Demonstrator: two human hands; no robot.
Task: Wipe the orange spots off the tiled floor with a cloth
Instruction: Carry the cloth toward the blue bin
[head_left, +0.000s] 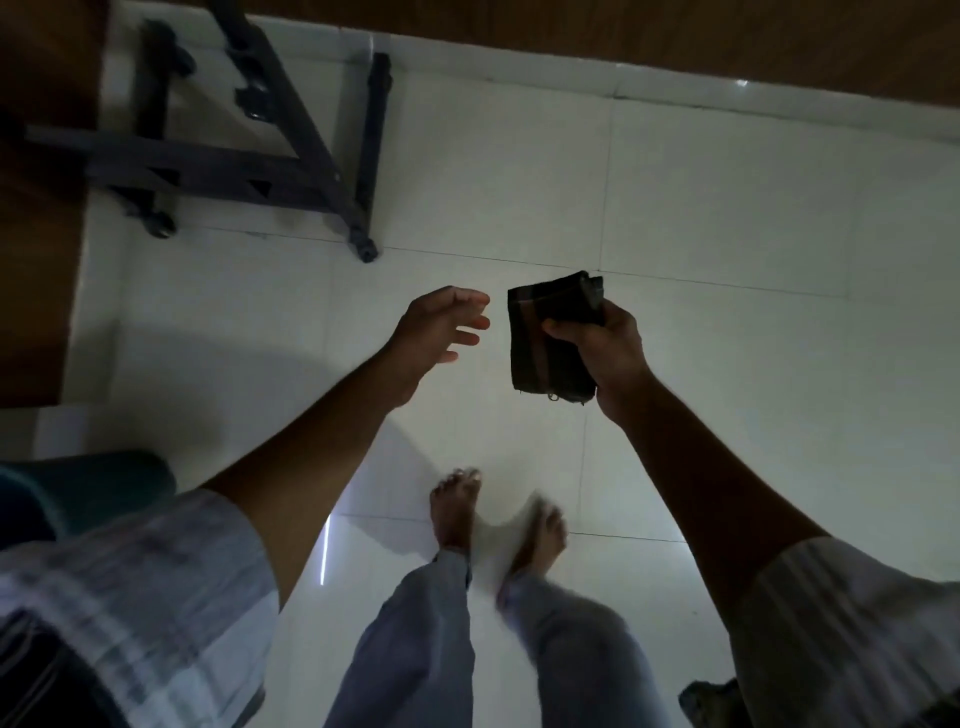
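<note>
Sleeved arms reach out over the tiled floor (727, 208); the right hand (605, 345) grips a folded dark cloth (545, 338) held aloft, the left hand (434, 332) spread empty beside it. No orange spots show; wiping seems not yet begun.

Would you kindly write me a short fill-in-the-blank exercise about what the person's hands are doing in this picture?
1. The folded dark cloth is gripped in the person's ____ hand.
2. The left hand is open and holds ____.
3. The cloth is held in the air, above the white ____ floor.
4. The person stands on the floor with ____ feet.

Missing words: right; nothing; tiled; bare
</note>
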